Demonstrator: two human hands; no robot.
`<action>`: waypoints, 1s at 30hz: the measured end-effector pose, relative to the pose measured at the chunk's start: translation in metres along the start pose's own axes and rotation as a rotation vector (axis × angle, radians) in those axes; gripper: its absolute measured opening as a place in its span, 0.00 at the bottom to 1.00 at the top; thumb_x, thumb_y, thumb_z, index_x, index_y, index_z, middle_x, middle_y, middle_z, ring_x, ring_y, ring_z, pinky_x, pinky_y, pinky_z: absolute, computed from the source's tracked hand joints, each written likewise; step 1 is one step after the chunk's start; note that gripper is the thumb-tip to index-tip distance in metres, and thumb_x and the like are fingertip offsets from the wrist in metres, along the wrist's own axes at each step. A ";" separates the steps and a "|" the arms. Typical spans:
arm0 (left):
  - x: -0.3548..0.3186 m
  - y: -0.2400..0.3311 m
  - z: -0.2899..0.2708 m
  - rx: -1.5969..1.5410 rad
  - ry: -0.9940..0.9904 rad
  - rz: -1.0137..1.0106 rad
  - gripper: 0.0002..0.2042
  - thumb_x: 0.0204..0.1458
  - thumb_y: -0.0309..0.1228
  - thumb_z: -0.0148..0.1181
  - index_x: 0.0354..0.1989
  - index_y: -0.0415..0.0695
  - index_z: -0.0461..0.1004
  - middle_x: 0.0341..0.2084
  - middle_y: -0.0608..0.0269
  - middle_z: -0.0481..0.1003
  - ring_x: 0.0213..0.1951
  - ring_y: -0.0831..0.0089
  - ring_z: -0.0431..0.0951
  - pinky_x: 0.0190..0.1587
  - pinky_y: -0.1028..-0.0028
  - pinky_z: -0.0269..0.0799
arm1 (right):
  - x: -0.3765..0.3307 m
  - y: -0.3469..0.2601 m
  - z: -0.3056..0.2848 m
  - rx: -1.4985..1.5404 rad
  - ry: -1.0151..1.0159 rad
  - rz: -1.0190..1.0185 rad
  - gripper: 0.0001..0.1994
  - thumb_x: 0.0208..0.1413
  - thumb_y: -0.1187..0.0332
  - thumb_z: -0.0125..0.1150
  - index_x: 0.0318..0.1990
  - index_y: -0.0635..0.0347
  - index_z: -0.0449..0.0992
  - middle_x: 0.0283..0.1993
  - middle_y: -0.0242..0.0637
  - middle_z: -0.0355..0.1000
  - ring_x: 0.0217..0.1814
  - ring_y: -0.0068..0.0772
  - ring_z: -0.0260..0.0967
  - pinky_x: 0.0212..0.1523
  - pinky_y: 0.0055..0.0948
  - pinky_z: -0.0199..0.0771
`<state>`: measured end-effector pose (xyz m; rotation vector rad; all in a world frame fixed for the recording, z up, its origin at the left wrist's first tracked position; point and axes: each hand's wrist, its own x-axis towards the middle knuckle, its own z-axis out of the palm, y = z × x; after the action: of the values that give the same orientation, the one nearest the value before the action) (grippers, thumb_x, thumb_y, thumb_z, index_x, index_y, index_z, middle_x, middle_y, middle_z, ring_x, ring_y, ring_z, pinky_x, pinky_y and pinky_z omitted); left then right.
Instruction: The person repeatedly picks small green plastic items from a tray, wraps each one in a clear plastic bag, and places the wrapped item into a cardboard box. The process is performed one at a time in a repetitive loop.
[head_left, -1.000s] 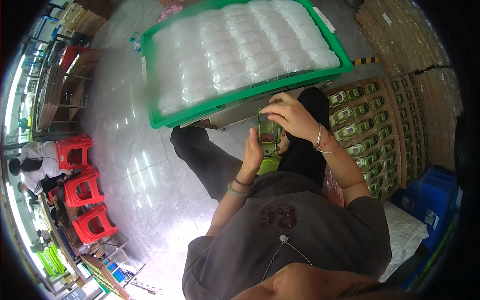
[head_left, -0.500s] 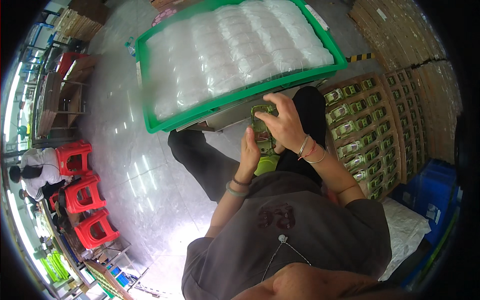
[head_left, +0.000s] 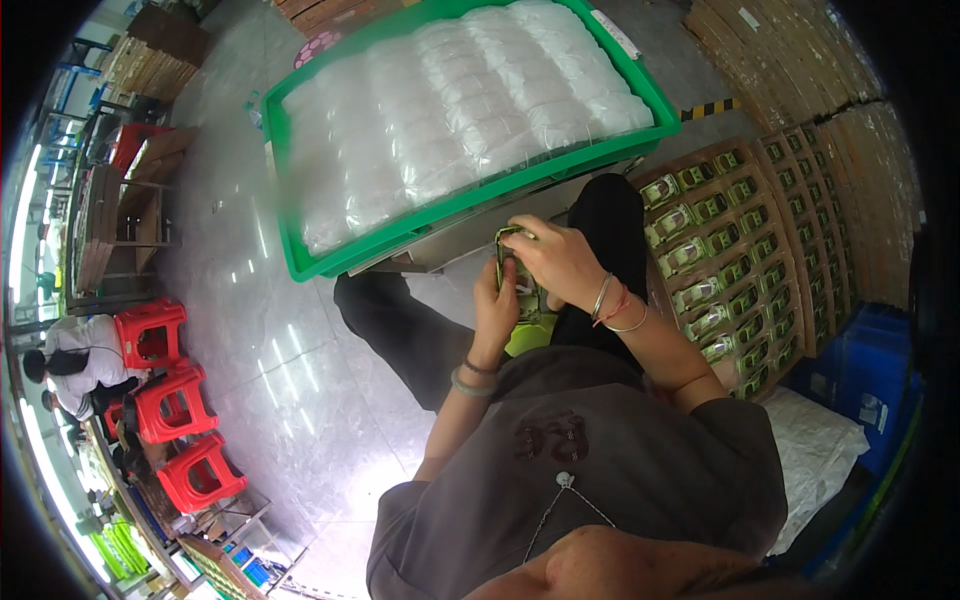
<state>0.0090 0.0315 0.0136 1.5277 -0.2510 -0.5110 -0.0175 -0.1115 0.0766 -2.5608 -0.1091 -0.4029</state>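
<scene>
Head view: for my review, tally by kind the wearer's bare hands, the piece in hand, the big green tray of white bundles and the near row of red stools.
Bare hands (left hand, right hand): 2
Green-edged rectangular piece: 1
Large green rectangular tray: 1
Red plastic stools in the near row: 3
Total: 7

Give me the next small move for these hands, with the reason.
Perhaps press the green frame gently at its far end with the right hand: that hand is at this end, while the left hand supports the left side, which should steady it.
</scene>
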 end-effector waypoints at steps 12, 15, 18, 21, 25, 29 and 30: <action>0.012 0.010 0.020 0.428 0.242 0.369 0.07 0.57 0.25 0.50 0.29 0.35 0.67 0.18 0.51 0.68 0.21 0.66 0.67 0.24 0.67 0.62 | -0.036 0.000 0.055 0.777 0.359 0.589 0.09 0.57 0.75 0.55 0.45 0.65 0.72 0.39 0.35 0.72 0.42 0.21 0.69 0.40 0.21 0.68; 0.010 0.011 0.029 0.477 0.211 0.403 0.07 0.56 0.24 0.51 0.27 0.34 0.66 0.18 0.50 0.68 0.20 0.62 0.67 0.24 0.65 0.62 | -0.045 0.010 0.056 0.932 0.362 0.630 0.07 0.57 0.75 0.56 0.43 0.64 0.71 0.34 0.29 0.71 0.37 0.15 0.64 0.37 0.19 0.65; 0.005 0.019 0.043 0.473 0.157 0.404 0.06 0.55 0.23 0.52 0.26 0.35 0.67 0.20 0.48 0.67 0.22 0.54 0.68 0.26 0.63 0.62 | -0.051 0.010 0.055 0.932 0.511 0.629 0.05 0.56 0.74 0.57 0.38 0.64 0.71 0.30 0.30 0.69 0.32 0.15 0.62 0.32 0.21 0.64; 0.005 0.015 0.057 0.522 0.074 0.458 0.05 0.54 0.24 0.53 0.29 0.34 0.69 0.20 0.49 0.69 0.22 0.54 0.70 0.26 0.63 0.63 | -0.065 0.017 0.053 0.780 0.604 0.735 0.07 0.55 0.70 0.58 0.32 0.65 0.70 0.24 0.38 0.67 0.27 0.19 0.60 0.27 0.27 0.62; -0.005 0.000 0.078 0.426 -0.253 0.345 0.09 0.54 0.27 0.56 0.40 0.34 0.72 0.31 0.51 0.74 0.33 0.62 0.75 0.31 0.69 0.69 | -0.121 0.043 0.039 0.771 0.691 0.855 0.11 0.53 0.66 0.60 0.37 0.66 0.72 0.25 0.37 0.68 0.26 0.22 0.62 0.27 0.28 0.64; -0.017 0.009 0.079 0.282 -0.414 0.181 0.15 0.57 0.28 0.54 0.52 0.35 0.70 0.37 0.57 0.75 0.39 0.71 0.75 0.37 0.75 0.73 | -0.243 0.097 0.003 0.495 0.802 1.178 0.15 0.51 0.65 0.64 0.42 0.65 0.74 0.33 0.35 0.75 0.32 0.22 0.71 0.31 0.24 0.70; -0.010 -0.002 0.070 0.307 -0.415 0.154 0.15 0.57 0.28 0.53 0.51 0.36 0.70 0.37 0.57 0.75 0.38 0.71 0.75 0.36 0.75 0.72 | -0.286 0.110 -0.002 0.331 0.789 1.323 0.15 0.49 0.64 0.65 0.40 0.65 0.74 0.32 0.36 0.75 0.32 0.24 0.72 0.30 0.25 0.70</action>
<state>-0.0328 -0.0257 0.0160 1.6702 -0.7927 -0.6869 -0.2731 -0.2050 -0.0643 -1.4964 1.5197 -0.6868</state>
